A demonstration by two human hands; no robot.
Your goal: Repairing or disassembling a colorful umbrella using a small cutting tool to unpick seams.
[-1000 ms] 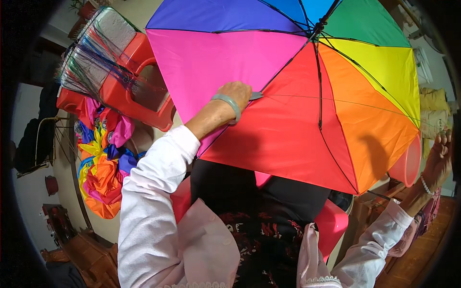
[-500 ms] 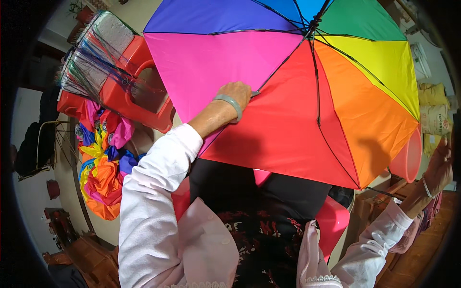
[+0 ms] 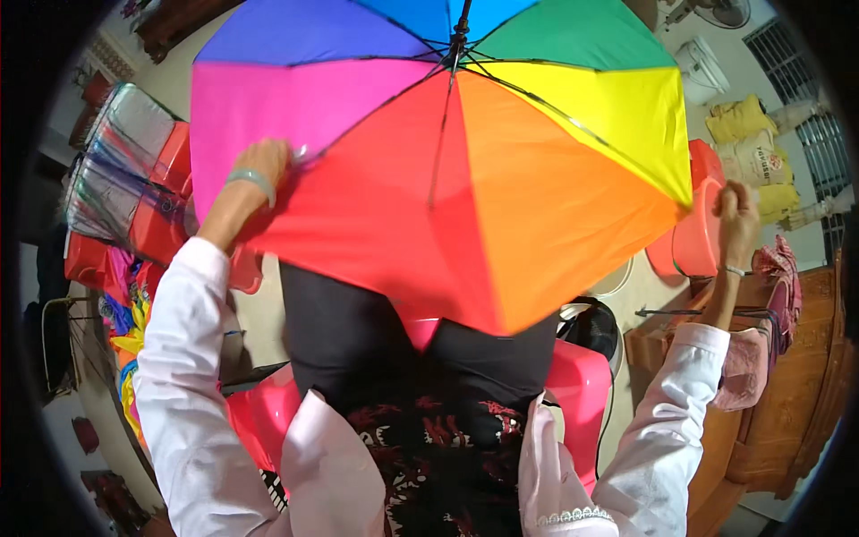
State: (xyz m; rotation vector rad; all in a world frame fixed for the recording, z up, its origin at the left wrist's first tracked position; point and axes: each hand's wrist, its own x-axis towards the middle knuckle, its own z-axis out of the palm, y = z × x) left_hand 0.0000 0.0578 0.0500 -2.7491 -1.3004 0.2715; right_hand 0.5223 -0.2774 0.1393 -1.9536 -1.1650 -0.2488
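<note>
A rainbow-coloured umbrella (image 3: 376,206) lies spread over my lap, its inner side up, with black ribs meeting at the shaft (image 3: 460,36). On the pink panel beside the pink-red seam rests my left hand (image 3: 261,168), a bangle on its wrist. Its fingers are closed on a small shiny metal piece (image 3: 302,152), too blurred to name. My right hand (image 3: 738,219) is held up off the right edge, beyond the orange and yellow panels' corner. Those fingers are closed; whatever they hold is too fine to make out.
On the left, a red stool (image 3: 161,219) bears a white foam block (image 3: 130,143) hung with coloured threads. Colourful folded fabric (image 3: 134,331) lies below. Pink tubs (image 3: 698,233), yellow sacks (image 3: 738,121), a white bucket (image 3: 701,70) and a wooden bench (image 3: 792,385) stand on the right.
The umbrella and my left hand have shifted left in view. My right hand has come up and inward from the far right edge. My left hand still grips the shiny piece.
</note>
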